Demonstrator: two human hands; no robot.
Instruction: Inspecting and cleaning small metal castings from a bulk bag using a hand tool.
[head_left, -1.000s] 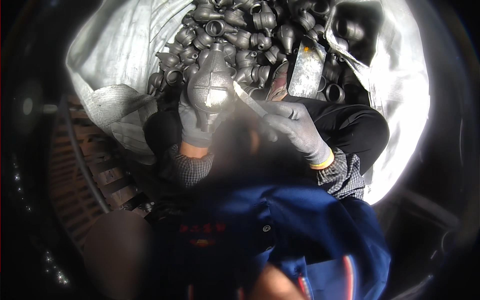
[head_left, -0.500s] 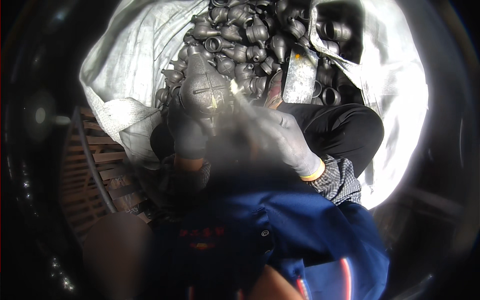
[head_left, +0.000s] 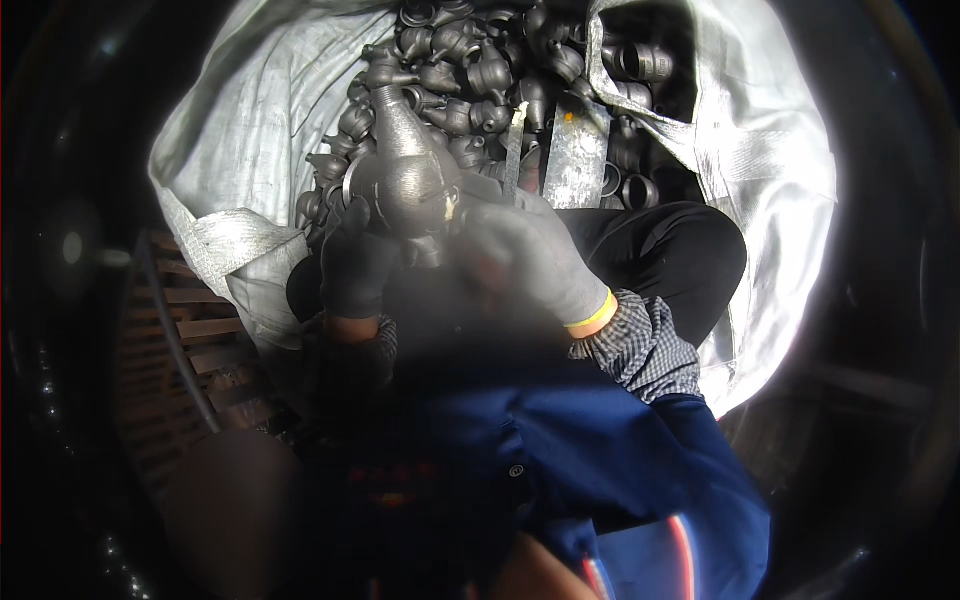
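Grey metal casting [head_left: 410, 183] is gripped by the gloved left hand [head_left: 356, 265] as a flat tool [head_left: 514, 152] is clasped in the right hand [head_left: 533, 252].

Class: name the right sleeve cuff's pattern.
The right sleeve cuff has dark and light checks, clearest in head view.

right grip [head_left: 535, 258] — partly blurred; casting pile [head_left: 489, 72] — cut off at top

Brn slatted rack [head_left: 210, 327] L of wht sack [head_left: 765, 200]
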